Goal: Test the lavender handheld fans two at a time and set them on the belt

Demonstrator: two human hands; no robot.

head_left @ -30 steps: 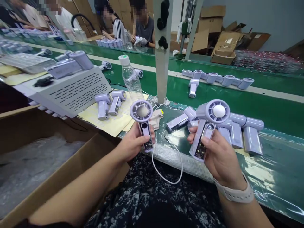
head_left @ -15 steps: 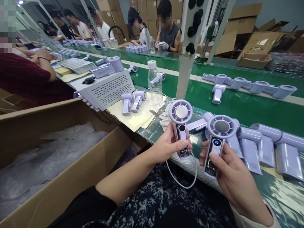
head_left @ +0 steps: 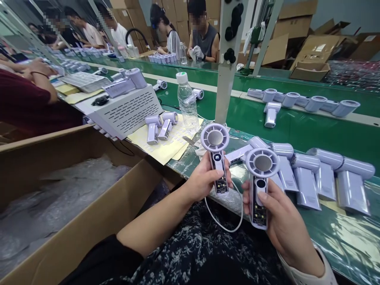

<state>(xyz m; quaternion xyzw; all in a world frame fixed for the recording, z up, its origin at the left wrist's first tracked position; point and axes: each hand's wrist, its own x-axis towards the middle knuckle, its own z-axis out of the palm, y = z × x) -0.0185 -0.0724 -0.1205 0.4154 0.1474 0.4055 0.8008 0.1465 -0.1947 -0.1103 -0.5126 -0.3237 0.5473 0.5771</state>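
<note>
My left hand (head_left: 204, 178) is closed round the handle of a lilac handheld fan (head_left: 219, 168), held upright with its round display reading 20. A second lilac handheld fan (head_left: 260, 186) is in my right hand (head_left: 282, 209); its display is dark and my thumb lies on the handle just below it. Circuit parts show through the front of both handles. A white cable (head_left: 222, 228) loops below the two fans; where its ends go is hidden. Just beyond my right hand, several more lilac fans (head_left: 307, 184) lie in a row on the green bench (head_left: 335, 233).
At left stands an open cardboard box (head_left: 118, 202) with clear plastic bags (head_left: 59, 198). Behind are a vented grey metal box (head_left: 127, 111), a plastic bottle (head_left: 187, 105), yellow paper (head_left: 162, 152) with two fans, and a metal post (head_left: 227, 71). Co-workers sit across the green belt (head_left: 297, 134).
The left fan's display has lit up with 20, while the right fan's display has gone from 20 to dark. My right thumb has moved up the handle. The whole view has shifted slightly.
</note>
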